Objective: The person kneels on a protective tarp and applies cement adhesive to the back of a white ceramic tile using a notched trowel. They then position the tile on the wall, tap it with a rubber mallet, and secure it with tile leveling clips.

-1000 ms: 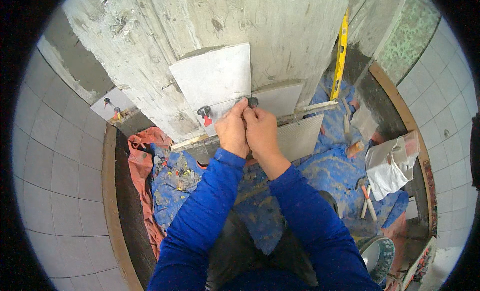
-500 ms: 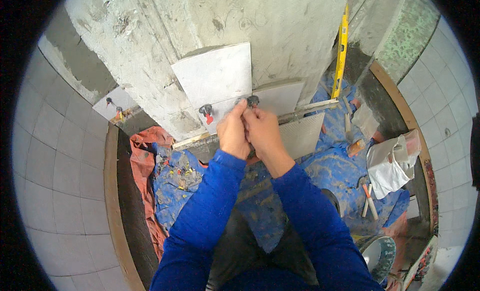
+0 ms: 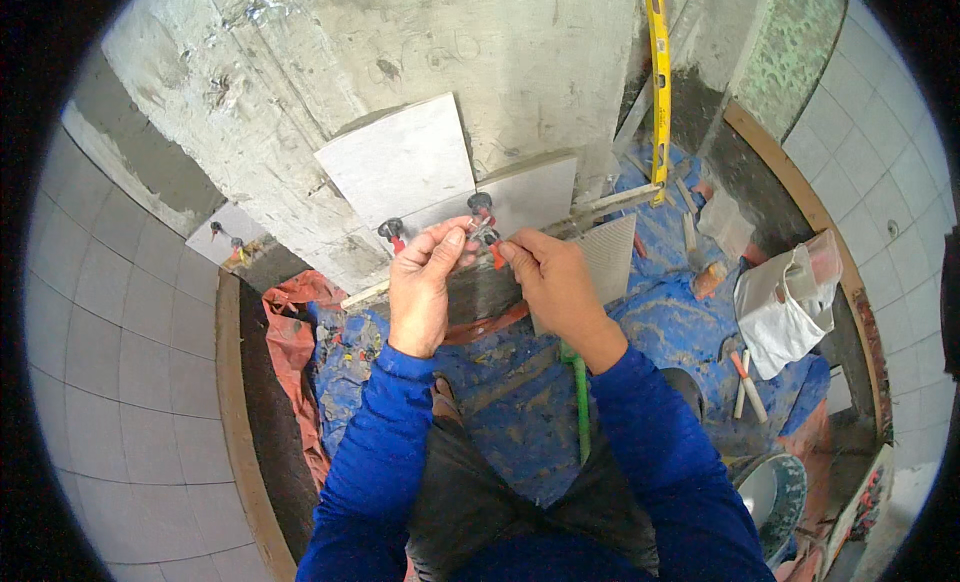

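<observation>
In front of the wall, a tile leveling clip (image 3: 491, 240) with a black cap and a red tab is between my two hands. My left hand (image 3: 425, 287) pinches its left side, fingers closed; a pale bit at these fingertips is too small to make out. The closed thumb and fingers of my right hand (image 3: 560, 287) grip by the red tab. Behind them, one black clip knob (image 3: 480, 202) and another with red (image 3: 390, 228) sit at the edges of the pale wall tiles, a left tile (image 3: 400, 157) and a right tile (image 3: 540, 192).
A yellow spirit level (image 3: 660, 92) leans at the right. Blue sheeting (image 3: 650, 332) covers the floor, with a white bag (image 3: 785, 312), a hammer-like tool (image 3: 748, 387) and a bucket (image 3: 785, 492). A ridged-back tile (image 3: 612, 262) leans below the ledge; a green handle (image 3: 581, 402) lies nearby.
My hands were together against the tile edge. They have come back from the wall and apart, with a black-and-red clip now showing between them. The view has shifted slightly.
</observation>
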`<state>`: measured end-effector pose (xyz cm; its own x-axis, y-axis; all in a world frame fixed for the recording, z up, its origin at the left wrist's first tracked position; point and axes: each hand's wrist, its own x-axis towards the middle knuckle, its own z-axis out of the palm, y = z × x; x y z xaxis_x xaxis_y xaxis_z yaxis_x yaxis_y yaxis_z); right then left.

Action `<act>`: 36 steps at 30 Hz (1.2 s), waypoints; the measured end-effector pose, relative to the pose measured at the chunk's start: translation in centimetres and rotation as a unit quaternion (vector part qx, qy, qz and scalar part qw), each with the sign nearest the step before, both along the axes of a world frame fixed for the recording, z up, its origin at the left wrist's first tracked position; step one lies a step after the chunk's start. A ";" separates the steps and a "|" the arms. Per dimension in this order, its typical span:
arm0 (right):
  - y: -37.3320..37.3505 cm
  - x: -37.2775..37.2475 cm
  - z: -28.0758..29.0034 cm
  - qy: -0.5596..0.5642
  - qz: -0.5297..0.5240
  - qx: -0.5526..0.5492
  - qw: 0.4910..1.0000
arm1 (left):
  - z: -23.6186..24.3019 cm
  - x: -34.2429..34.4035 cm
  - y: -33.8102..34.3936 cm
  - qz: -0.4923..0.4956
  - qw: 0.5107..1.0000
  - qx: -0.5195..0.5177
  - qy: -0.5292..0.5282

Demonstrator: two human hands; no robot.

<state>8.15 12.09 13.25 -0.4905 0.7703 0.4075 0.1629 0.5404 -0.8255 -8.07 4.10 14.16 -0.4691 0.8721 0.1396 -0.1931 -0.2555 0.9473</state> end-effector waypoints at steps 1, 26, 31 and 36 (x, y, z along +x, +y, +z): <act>-0.1 0.3 0.2 -0.007 -0.005 0.031 0.999 | -0.1 0.0 0.1 0.005 1.000 -0.003 0.017; -0.9 3.9 2.0 -0.075 -0.049 0.164 0.982 | 0.5 1.5 1.3 -0.097 0.994 0.018 -0.037; -1.3 3.9 2.2 -0.088 -0.056 0.194 0.975 | 0.4 1.4 1.4 -0.102 0.994 0.026 -0.043; -1.6 3.4 2.0 -0.069 -0.058 0.194 0.977 | 0.2 1.5 1.5 -0.082 0.996 0.039 -0.026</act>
